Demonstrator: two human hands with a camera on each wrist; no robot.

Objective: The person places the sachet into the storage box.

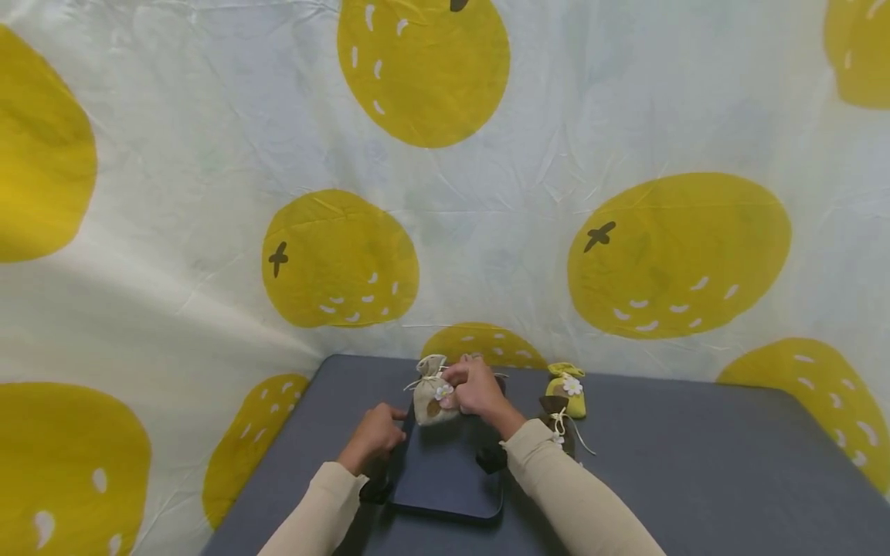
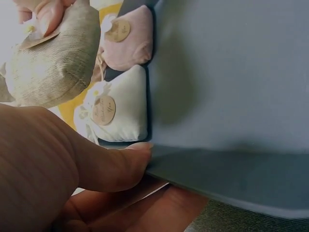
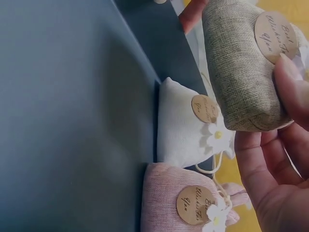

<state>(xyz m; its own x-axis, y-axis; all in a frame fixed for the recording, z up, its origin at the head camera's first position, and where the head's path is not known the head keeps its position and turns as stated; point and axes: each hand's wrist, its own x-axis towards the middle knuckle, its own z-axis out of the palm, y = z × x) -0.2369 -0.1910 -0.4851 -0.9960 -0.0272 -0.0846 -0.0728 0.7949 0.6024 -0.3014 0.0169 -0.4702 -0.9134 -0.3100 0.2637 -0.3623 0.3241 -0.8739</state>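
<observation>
While the left hand (image 1: 376,435) pinched the side of a dark blue rectangular tray (image 1: 445,486), the right hand (image 1: 475,388), fingers curled, held a beige linen drawstring pouch (image 1: 426,403) above it, near a white cloth pouch (image 3: 179,133) and a pink cloth pouch (image 3: 164,199).

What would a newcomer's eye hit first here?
Probably the big yellow prints across the white cloth behind the table. Next, the beige pouch in the right hand, above the far part of the dark tray, whose edge the left hand grips. A yellow pouch and a brown pouch lie right of the tray.
</observation>
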